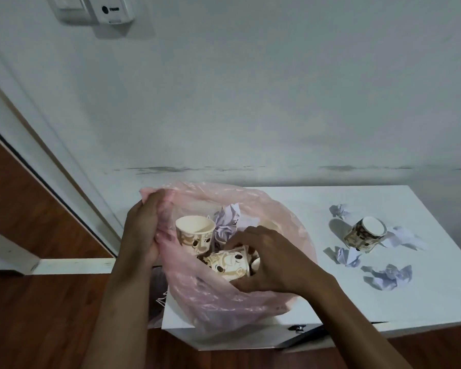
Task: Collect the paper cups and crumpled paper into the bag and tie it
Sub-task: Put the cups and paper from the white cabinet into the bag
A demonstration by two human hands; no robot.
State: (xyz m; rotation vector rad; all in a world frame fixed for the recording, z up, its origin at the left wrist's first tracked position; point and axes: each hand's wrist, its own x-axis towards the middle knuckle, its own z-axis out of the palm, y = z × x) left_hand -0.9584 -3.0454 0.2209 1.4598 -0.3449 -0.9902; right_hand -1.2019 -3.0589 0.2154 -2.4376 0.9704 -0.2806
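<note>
A pink translucent plastic bag (285, 217) lies open on the left end of the white table (317, 198). My left hand (141, 227) grips the bag's left rim and holds it up. My right hand (266, 254) is inside the bag's mouth, its fingers closed around a patterned paper cup (228, 265) lying on its side. Another cup (194, 233) stands upright in the bag beside a crumpled paper (228, 218). Outside the bag, one paper cup (365, 233) lies on its side on the table, with several crumpled papers around it, such as the crumpled paper (389, 276) nearest me.
The table stands against a white wall. Wooden floor (37, 315) lies to the left and in front. A white door frame (51, 145) runs diagonally at the left. A dark latch (298, 328) sits on the table's front edge.
</note>
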